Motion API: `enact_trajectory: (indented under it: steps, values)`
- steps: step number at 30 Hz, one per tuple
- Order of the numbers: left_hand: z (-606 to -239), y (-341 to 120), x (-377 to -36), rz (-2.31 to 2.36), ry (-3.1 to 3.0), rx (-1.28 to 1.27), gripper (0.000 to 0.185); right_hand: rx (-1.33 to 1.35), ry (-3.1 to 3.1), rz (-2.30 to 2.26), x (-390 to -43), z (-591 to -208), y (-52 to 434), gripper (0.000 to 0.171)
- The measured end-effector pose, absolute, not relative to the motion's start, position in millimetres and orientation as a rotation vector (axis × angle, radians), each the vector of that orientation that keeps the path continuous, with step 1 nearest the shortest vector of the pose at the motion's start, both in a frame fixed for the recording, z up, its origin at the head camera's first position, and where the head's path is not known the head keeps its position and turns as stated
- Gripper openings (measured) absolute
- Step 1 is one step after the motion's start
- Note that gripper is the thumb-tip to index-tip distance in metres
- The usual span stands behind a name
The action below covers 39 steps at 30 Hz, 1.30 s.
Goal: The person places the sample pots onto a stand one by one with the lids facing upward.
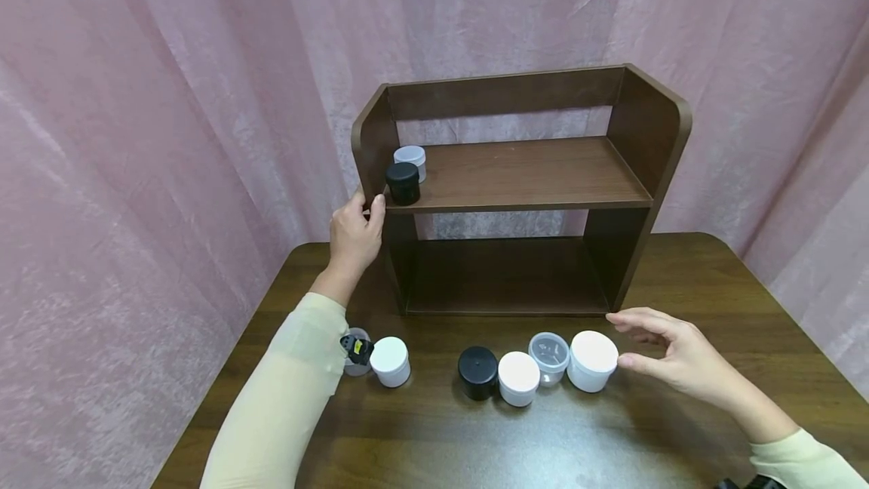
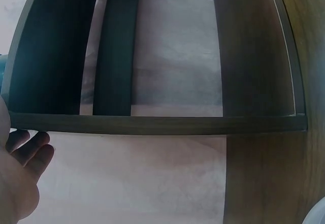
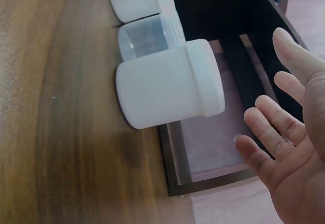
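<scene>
The right hand (image 1: 668,357) is held open beside the large white jar (image 1: 592,360), fingers spread and slightly bent, the fingertips near the jar's side but not shown touching it; nothing is gripped. The left hand (image 1: 354,236) is set against the left side panel of the shelf unit (image 1: 516,172), thumb at the front edge of the upper shelf; whether the fingers wrap behind the panel cannot be told.

Risks, by size of item:

- Shelf unit: it stands on the bench (image 1: 611,436) steadied on one side only. A push or pull from the left hand is judged able to shift or rock it.
- Large white jar: it stands at the right end of a close row. A one-sided contact is judged likely to tip it or slide it.
- Clear-lidded jar (image 1: 548,357), white jar (image 1: 519,377) and black jar (image 1: 478,372): these stand tightly packed beside the large jar, which appears to touch the clear-lidded one. Any sideways shove is judged likely to be passed down the row.
- Upper shelf: a black jar (image 1: 403,182) stands close to the front edge, a pale jar (image 1: 410,159) behind it. A jolt to the unit could walk the front one off.
- Small white jar (image 1: 390,361): it sits near the left sleeve and could be swept by the forearm.
</scene>
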<state>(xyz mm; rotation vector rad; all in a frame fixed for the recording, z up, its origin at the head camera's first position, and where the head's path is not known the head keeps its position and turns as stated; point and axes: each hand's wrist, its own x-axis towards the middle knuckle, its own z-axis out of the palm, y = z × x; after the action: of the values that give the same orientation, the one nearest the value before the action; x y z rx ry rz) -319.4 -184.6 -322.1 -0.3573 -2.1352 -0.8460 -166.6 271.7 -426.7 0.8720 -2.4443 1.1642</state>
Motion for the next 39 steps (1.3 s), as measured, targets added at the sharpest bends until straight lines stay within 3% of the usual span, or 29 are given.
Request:
enact_trajectory:
  steps: [39]
  values:
    - [-321.7, -184.1, -317.9, -0.840, -2.147, -0.336, 0.027, 1.054, -2.411, 1.393, -174.1, -467.0, 261.2, 0.059]
